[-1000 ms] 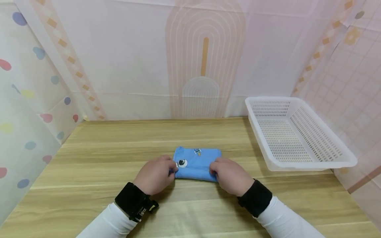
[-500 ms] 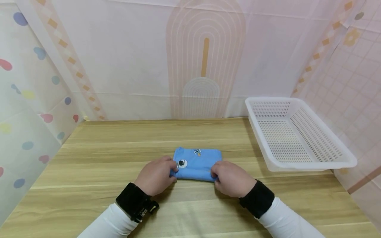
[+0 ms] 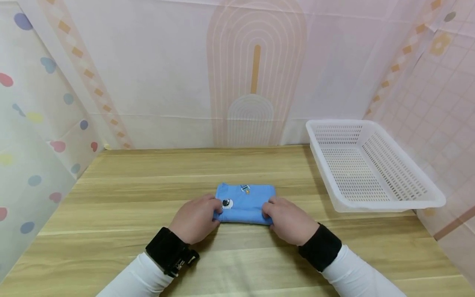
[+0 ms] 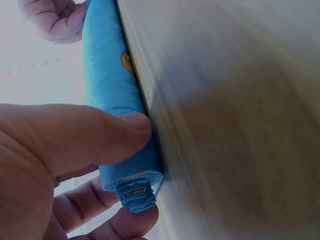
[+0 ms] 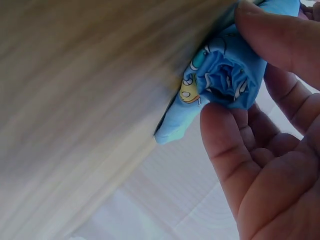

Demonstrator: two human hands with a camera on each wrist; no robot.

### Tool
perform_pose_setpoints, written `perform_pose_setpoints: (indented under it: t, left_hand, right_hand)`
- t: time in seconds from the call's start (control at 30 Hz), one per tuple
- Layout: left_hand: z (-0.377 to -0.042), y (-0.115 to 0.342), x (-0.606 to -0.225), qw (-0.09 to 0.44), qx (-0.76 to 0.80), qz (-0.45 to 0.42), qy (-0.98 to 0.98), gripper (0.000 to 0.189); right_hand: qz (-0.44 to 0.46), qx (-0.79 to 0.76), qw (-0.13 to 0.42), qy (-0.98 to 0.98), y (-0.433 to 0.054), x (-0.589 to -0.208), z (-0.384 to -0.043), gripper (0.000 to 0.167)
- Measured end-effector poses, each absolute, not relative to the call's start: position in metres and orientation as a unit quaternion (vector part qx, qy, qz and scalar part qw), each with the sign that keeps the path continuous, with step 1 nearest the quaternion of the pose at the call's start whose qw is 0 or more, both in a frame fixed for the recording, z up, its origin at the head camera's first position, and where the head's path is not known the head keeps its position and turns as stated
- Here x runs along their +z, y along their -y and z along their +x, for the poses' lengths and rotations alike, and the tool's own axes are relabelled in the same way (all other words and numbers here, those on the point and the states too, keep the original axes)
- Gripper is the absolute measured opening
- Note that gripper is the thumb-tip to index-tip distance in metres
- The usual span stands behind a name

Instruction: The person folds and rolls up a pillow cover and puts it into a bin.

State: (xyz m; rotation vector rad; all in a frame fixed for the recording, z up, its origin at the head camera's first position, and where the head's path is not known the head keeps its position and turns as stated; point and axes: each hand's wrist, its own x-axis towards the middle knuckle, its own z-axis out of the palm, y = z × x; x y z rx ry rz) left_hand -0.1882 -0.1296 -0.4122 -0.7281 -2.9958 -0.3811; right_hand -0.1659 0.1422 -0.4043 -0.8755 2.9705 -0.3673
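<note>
A blue cloth (image 3: 249, 201) with cartoon prints lies mid-table, a flat part at the back and a roll along its near edge. At the left end of that roll, my left hand (image 3: 196, 220) pinches between thumb and fingers. My right hand (image 3: 291, 221) grips the other end the same way. In the left wrist view, the thumb presses along the rolled cloth (image 4: 112, 85), whose layered end sticks out near a fingertip. The right wrist view looks into the spiral end of the rolled cloth (image 5: 230, 80), held between thumb and fingers.
A white perforated plastic basket (image 3: 339, 194) stands at the right of the wooden table (image 3: 156, 173), with nothing seen inside. Printed fabric hangings (image 3: 167, 82) close off the back and both sides.
Very little differs. Both hands keep their hold on the roll's ends, with only slight shifts of the right hand's fingers; cloth and basket stay in place.
</note>
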Motion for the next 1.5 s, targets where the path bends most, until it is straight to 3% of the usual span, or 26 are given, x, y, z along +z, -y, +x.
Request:
perform_pose_setpoints:
  t: [0.67, 1.5]
  left_hand:
    - [-0.189, 0.131, -0.411, 0.004, -0.149, -0.220, 0.964, 0.009]
    - [-0.195, 0.140, -0.408, -0.091, -0.211, -0.205, 0.951, 0.015]
  right_hand:
    - [-0.264, -0.102, 0.018, -0.959, -0.143, -0.402, -0.166, 0.012]
    - [-0.238, -0.137, 0.047, -0.960, -0.144, -0.405, -0.168, 0.013]
